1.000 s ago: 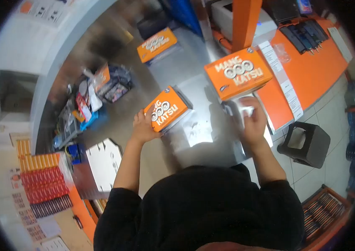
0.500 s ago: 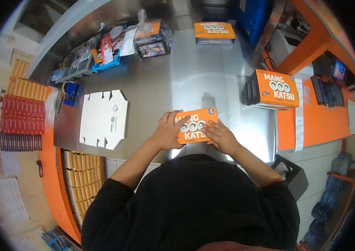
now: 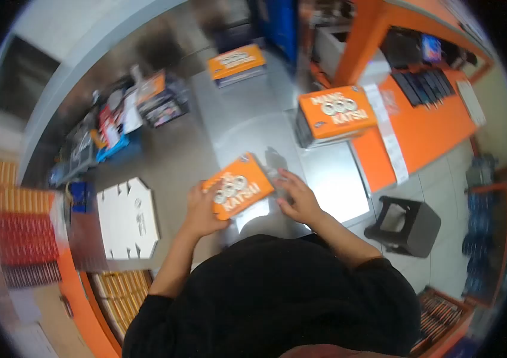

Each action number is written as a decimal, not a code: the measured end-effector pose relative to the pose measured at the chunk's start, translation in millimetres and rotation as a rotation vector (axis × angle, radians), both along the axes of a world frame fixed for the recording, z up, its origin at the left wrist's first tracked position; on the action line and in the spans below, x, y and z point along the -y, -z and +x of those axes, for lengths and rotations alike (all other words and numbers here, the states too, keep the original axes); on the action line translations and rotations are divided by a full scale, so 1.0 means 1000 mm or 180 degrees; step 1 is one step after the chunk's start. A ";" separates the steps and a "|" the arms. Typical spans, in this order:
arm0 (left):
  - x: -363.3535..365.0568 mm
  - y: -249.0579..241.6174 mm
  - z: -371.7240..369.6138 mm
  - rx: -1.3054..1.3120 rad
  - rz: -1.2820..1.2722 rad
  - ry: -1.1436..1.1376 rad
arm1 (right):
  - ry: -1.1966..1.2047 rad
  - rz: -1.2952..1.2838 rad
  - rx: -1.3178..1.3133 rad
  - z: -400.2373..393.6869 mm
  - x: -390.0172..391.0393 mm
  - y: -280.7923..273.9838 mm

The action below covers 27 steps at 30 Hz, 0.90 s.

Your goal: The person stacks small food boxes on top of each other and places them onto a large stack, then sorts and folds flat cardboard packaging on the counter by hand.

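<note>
An orange carton printed with "KATSU" (image 3: 242, 186) sits over the steel counter in front of my body, turned at an angle. My left hand (image 3: 204, 212) grips its left end, with the thumb side along the lower edge. Off the carton's right end is my right hand (image 3: 299, 201), its fingers apart and curved, with nothing visible in them. Between that hand and the carton there is a small gap. To the left lies a flat white carton blank (image 3: 127, 221) with notched edges.
Stacked orange cartons (image 3: 338, 110) stand at the counter's right edge, beside a paper strip (image 3: 392, 140) on an orange surface. Another orange carton (image 3: 236, 64) is at the back. A phone (image 3: 164, 112) and blue tray (image 3: 116, 146) sit back left. A dark stool (image 3: 405, 230) stands on the floor.
My right hand has come off the carton and opened. The carton, still in my left hand, has tilted, its right end turning upward. The whole view has rotated and shifted rightward.
</note>
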State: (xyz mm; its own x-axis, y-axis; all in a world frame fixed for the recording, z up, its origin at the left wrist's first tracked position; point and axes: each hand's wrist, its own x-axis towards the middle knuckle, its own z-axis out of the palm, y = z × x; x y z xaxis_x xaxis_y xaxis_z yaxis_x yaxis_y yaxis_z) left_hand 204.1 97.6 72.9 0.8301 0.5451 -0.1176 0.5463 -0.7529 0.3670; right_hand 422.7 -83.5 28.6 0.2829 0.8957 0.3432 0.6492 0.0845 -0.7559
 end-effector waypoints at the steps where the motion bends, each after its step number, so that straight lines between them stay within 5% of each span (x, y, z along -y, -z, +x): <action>1: -0.008 -0.013 0.007 0.0152 -0.0050 -0.0081 | 0.0492 0.0314 -0.0129 0.010 0.007 -0.003; 5: -0.016 -0.098 0.061 0.0568 -0.0163 -0.0028 | 0.1773 0.0837 -0.0502 0.062 0.041 -0.011; 8: 0.009 -0.147 0.129 0.0621 0.0314 0.0692 | 0.2410 0.1208 -0.0780 0.102 0.059 -0.004; 15: 0.036 -0.120 0.282 0.0192 0.0495 0.1259 | 0.2970 0.1853 -0.1051 0.145 0.059 -0.035; 21: 0.009 -0.103 0.298 0.0166 0.0640 0.1315 | 0.2485 0.2039 -0.0668 0.118 0.047 -0.040; 23: -0.029 -0.100 0.304 0.0807 0.0451 0.0913 | 0.1525 0.1720 -0.0118 0.098 0.046 -0.050; 27: -0.159 -0.041 0.322 0.0972 0.0451 0.0179 | 0.0049 0.0332 -0.1128 0.057 0.003 -0.019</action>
